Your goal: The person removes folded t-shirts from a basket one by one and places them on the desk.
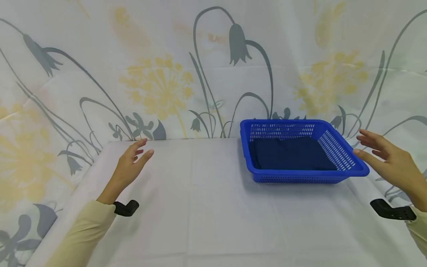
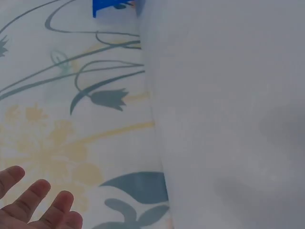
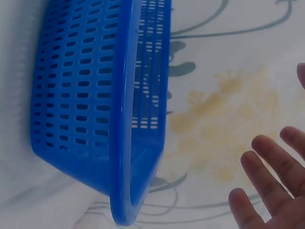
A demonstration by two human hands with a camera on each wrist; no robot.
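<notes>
A blue plastic basket (image 1: 300, 176) with slotted walls stands at the right of the white table, and dark navy folded cloth (image 1: 293, 154) lies inside it. My right hand (image 1: 390, 159) is held just past the basket's right rim, fingers loosely extended and holding nothing. In the right wrist view the fingers (image 3: 267, 176) are spread apart from the basket wall (image 3: 76, 90). Over the left side of the table hovers my left hand (image 1: 130, 163), its fingers relaxed and nothing in them. The left wrist view shows its fingertips (image 2: 47, 200) and only a corner of the basket (image 2: 107, 7).
A white cloth covers the table (image 1: 200, 207). Behind it and along the sides hangs a pale curtain (image 1: 160, 44) printed with grey bellflowers and yellow blooms. Each wrist wears a black strap with a camera (image 1: 126, 208).
</notes>
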